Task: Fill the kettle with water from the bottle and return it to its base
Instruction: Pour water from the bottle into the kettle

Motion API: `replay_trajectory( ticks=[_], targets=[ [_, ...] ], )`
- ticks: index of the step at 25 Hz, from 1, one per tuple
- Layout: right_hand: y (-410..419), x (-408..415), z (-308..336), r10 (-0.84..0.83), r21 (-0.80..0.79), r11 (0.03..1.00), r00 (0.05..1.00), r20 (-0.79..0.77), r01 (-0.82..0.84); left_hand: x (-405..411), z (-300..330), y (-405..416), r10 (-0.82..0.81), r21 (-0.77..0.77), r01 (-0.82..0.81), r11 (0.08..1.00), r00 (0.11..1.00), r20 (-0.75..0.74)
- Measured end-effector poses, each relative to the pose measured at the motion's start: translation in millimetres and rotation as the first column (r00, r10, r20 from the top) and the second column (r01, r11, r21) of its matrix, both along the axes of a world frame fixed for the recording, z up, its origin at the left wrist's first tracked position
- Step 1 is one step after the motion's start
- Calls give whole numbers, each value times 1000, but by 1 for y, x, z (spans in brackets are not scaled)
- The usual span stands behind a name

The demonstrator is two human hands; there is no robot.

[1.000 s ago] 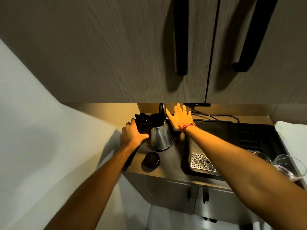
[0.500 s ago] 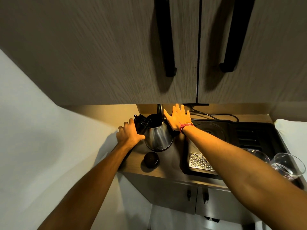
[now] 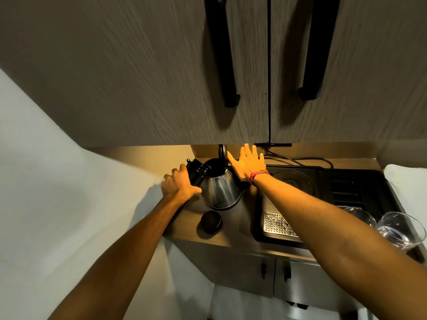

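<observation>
A person leans over a narrow kitchen bench (image 3: 240, 229) beneath 2 wall cupboard doors (image 3: 161, 72), arms reaching in much as they did 1 second ago; the hands and kettle have barely shifted, though the view has swung slightly, so the cupboard handles (image 3: 221, 51) sit further left in it.

The left hand (image 3: 179, 184) is curled around a dark bottle (image 3: 196, 173), tipped with its mouth against the rim of the steel kettle (image 3: 220, 189). The right hand (image 3: 248, 161), a red band at its wrist, is spread flat with fingers apart, its thumb resting against the kettle's raised lid (image 3: 223, 152); it grips nothing. Whether water is running cannot be told, and the kettle's dark interior does not show its level.

The kettle stands near the bench's left rear corner, the wall close on its left and the cupboard's underside low overhead, leaving little headroom. A round black cap (image 3: 210, 221) lies apart on the bench just in front of the kettle, near the front edge. To the right, a black sink unit (image 3: 346, 188) takes up the rest of the surface, with a perforated metal grid (image 3: 277, 224) at its near end. 2 clear glasses (image 3: 399, 229) sit at the far right, 1 partly hidden behind the right forearm.
</observation>
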State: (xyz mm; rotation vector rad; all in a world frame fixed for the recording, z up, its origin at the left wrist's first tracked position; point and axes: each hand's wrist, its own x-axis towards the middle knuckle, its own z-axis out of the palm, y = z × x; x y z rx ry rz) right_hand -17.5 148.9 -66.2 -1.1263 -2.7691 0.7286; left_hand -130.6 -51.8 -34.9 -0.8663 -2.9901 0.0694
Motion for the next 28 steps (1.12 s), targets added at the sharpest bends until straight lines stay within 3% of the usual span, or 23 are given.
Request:
replay_trajectory(
  ticks=[28],
  targets=[
    [-4, 1, 5, 17, 19, 1000, 1000, -2, -17, 7, 13, 3, -5, -106, -1, 994, 998, -55]
  ],
)
